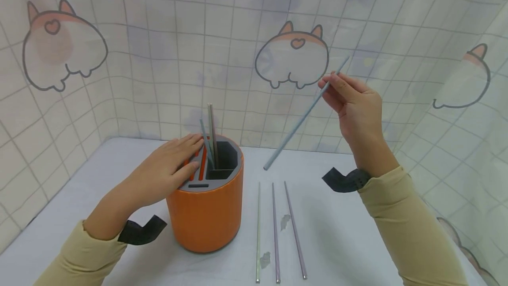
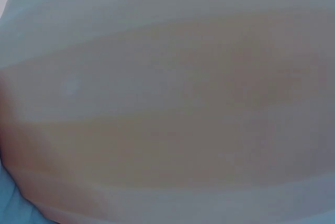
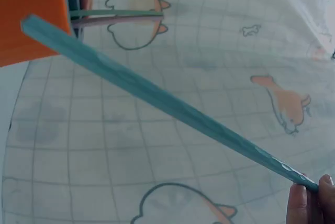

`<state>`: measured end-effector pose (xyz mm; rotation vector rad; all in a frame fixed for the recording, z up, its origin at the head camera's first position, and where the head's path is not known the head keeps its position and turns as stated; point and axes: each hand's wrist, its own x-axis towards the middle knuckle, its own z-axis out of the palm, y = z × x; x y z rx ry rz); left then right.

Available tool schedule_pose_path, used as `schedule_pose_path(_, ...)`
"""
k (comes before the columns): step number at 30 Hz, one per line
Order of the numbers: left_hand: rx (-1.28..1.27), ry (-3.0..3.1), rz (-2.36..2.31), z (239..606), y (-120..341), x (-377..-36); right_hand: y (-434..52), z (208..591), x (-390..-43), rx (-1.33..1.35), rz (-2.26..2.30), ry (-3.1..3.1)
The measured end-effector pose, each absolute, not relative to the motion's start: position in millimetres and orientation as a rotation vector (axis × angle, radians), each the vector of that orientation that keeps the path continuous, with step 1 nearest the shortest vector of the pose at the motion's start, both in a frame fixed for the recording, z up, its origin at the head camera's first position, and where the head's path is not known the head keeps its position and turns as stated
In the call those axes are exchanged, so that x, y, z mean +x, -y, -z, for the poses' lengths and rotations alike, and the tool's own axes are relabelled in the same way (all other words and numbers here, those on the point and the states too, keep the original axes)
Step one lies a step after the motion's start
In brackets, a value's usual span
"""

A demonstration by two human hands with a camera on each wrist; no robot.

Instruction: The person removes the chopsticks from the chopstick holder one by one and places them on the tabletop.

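The right hand [image 1: 357,105] pinches a pale blue straw [image 1: 301,120] between its fingers, raised and slanting down toward the orange holder [image 1: 206,215]; the left hand [image 1: 166,169] rests flat, fingers straight, on the holder's top. Three more straws [image 1: 274,228] lie on the table [image 1: 349,242] to the holder's right; held so high up, the straw's low tip could wobble, I judge, and miss its slot.

Held stick [image 1: 301,120]: pale blue-grey, looks like matt plastic, smooth along its length; pinched by the right hand [image 1: 351,100].
Three rods [image 1: 276,228] on the tabletop: thin, metallic-looking, with a faint sheen.
Holder [image 1: 206,215]: orange wall, smooth, slightly satin like plastic or faux leather; grey matt insert on top, under the left hand [image 1: 166,171].
Tabletop [image 1: 341,237]: white, smooth, matt, a few scuffed patches.
Backdrop [image 1: 222,34]: soft printed cloth, creased, matt.
Sleeves [image 1: 401,220]: beige knit cloth.
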<state>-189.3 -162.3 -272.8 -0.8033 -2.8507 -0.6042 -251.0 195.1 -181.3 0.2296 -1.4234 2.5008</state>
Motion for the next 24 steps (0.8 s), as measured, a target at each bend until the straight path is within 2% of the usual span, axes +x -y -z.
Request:
schedule_pose_path(14,-0.796,2.855,0.593,272.1,163.1,-188.8,-246.0,252.0,-272.4,0.032,-2.429,2.075)
schedule_pose_path(24,-0.793,2.854,0.595,272.5,162.9,-188.2,-258.8,303.6,-280.8,-0.087,-2.184,2.461)
